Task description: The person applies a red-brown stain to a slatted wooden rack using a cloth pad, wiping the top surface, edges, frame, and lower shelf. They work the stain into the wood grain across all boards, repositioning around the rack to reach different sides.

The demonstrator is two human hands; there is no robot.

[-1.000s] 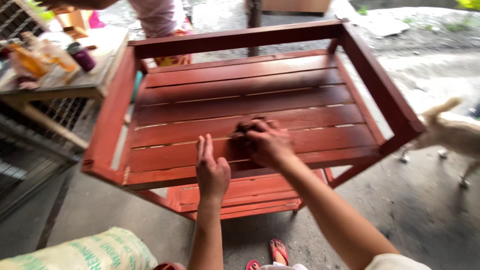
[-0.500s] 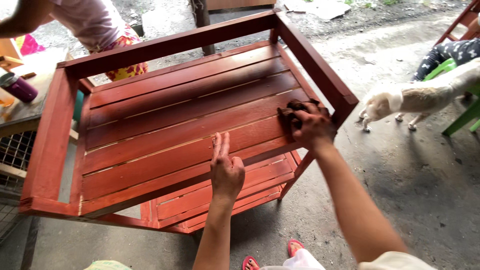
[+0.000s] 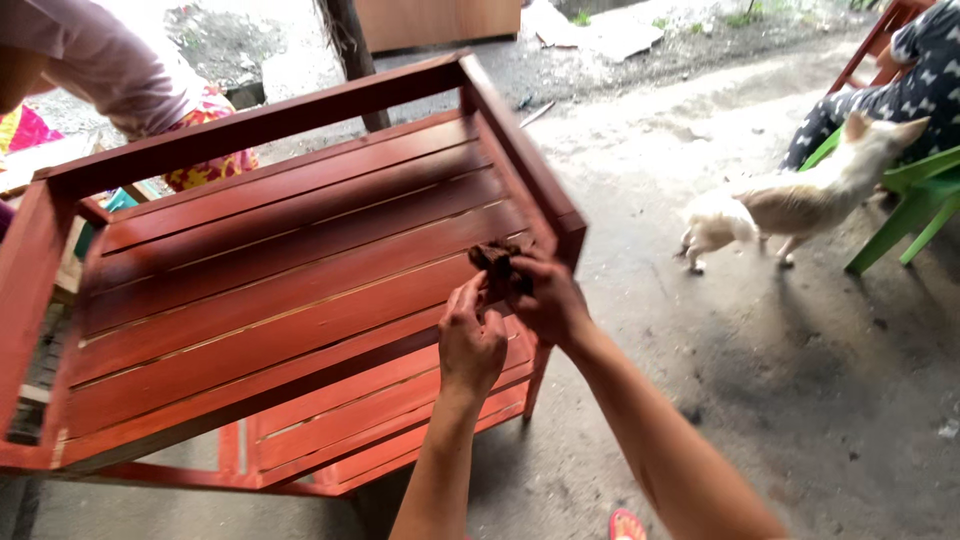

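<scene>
Stain already reddens most slats of the wooden rack (image 3: 270, 270), and at its right front corner the right hand (image 3: 545, 300) grips a dark rag (image 3: 497, 262) while the left hand (image 3: 470, 340) pinches it.

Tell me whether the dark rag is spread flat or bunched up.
Bunched up: the dark rag is a crumpled wad pinched by the right hand above the red slatted rack.

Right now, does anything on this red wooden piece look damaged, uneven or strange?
Yes, the colour of the red slatted rack is uneven: the rear slats carry dark, streaky patches while the front slats are brighter red. No slat looks broken. Both hands meet at a dark stained rag near the right corner.
</scene>
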